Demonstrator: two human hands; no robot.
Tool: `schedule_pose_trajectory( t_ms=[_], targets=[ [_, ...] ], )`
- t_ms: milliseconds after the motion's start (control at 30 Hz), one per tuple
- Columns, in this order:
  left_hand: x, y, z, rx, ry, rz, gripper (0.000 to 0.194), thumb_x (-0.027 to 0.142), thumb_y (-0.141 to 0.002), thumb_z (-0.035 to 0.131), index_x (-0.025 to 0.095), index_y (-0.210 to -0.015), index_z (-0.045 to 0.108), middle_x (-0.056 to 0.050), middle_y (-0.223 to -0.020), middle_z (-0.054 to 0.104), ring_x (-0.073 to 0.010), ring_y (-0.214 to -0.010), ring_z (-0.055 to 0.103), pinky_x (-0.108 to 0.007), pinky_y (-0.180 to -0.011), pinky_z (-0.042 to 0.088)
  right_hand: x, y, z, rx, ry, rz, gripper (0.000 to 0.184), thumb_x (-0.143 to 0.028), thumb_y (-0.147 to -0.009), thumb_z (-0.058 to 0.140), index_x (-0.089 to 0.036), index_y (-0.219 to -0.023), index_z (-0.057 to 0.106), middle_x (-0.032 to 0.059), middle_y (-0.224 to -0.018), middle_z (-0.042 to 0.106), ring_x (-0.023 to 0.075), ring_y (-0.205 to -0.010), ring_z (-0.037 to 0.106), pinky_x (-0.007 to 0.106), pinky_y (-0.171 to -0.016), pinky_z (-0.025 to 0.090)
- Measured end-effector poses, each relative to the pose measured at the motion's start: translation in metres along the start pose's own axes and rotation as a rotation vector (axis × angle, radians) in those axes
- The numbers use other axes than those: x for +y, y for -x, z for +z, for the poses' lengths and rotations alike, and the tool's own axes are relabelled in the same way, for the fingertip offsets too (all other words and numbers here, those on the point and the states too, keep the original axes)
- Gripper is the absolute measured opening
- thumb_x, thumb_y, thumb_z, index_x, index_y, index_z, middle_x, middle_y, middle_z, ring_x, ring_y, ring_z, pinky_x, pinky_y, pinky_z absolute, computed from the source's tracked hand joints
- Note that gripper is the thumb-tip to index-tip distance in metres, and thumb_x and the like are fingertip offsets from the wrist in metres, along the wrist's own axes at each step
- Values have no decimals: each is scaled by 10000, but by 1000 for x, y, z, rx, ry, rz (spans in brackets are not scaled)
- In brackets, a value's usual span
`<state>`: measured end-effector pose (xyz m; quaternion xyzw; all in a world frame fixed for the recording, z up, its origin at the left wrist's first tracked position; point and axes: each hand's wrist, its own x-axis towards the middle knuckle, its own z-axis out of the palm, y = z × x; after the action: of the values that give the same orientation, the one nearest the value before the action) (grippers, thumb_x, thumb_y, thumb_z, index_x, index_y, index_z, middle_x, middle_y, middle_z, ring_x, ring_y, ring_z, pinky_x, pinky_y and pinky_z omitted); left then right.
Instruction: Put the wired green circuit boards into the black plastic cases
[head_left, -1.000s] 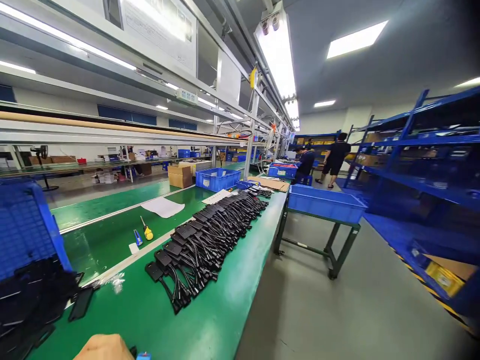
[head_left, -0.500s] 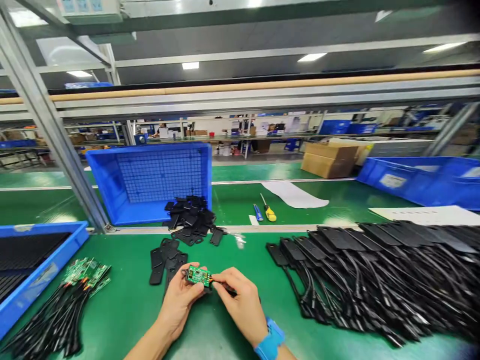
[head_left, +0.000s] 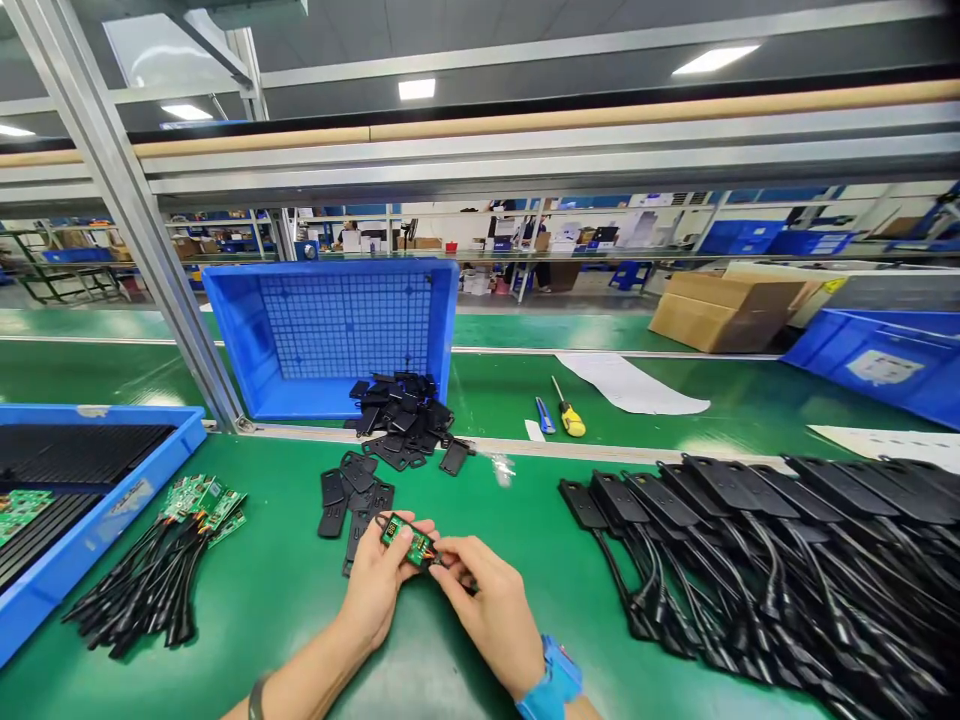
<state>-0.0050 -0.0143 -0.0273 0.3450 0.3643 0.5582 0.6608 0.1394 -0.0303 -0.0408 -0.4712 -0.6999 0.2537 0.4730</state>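
My left hand (head_left: 373,592) grips a small green circuit board (head_left: 421,548) with a two-digit display, its thumb pressed on the board. A black plastic case shell (head_left: 382,520) with a loop at its end shows around the board. My right hand (head_left: 491,612), below which a blue wristband (head_left: 553,680) sits, pinches the black cable (head_left: 436,562) where its coloured wires meet the board. The fingers hide most of this cable. Just beyond my left hand lie loose black case covers (head_left: 356,490).
Left: a bundle of boards with cables (head_left: 161,570) and a blue tray (head_left: 176,440). Behind: a tipped blue bin (head_left: 337,330) with a pile of black covers (head_left: 405,415), a utility knife (head_left: 545,415) and a yellow screwdriver (head_left: 573,420). Right: rows of cased units with cables (head_left: 675,510).
The board has tilted and now sits lower against the black shell, with my left thumb moved onto its face. My right hand stays at the cable end. The view has shifted left.
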Motion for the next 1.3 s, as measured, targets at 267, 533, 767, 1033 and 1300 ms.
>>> schedule_pose_trajectory(
  t_ms=[267,533,767,1033,1300],
  targets=[
    [5,-2,-1,-4,-168,68,410,410,-794,673,156,-1032,457,-148,-1005,659,-264,-935,639,-376,-792,525,1,-5,-1,-285,-49,295,315,-330,-847,554,-155,-585,538,-31,-500,471,89,-475,395,207,-477,265],
    [5,-3,-4,-68,-168,64,373,384,-834,628,170,-1061,424,-138,-1014,657,-260,-957,634,-373,-798,526,7,-6,1,-250,-254,378,329,-409,-796,597,-130,-622,603,3,-545,555,91,-485,409,205,-487,284],
    [8,2,-3,-71,-114,44,366,374,-838,627,170,-1071,431,-159,-1041,644,-286,-983,621,-370,-763,525,5,-9,-3,-337,-379,350,529,-588,-848,473,-118,-721,680,12,-521,540,88,-457,400,205,-470,285],
    [12,4,0,-67,-134,66,353,378,-844,619,181,-1065,427,-138,-1031,652,-275,-993,618,-365,-782,521,5,-11,-3,-370,-346,329,562,-597,-856,442,-117,-686,679,-31,-464,395,78,-439,317,210,-459,226],
    [9,4,8,-1,-212,153,393,420,-828,624,194,-1077,421,-114,-1017,654,-254,-952,627,-321,-713,527,-3,-10,2,-170,-7,291,415,-396,-902,454,-146,-644,663,-18,-463,486,94,-451,413,217,-490,254]
  ],
)
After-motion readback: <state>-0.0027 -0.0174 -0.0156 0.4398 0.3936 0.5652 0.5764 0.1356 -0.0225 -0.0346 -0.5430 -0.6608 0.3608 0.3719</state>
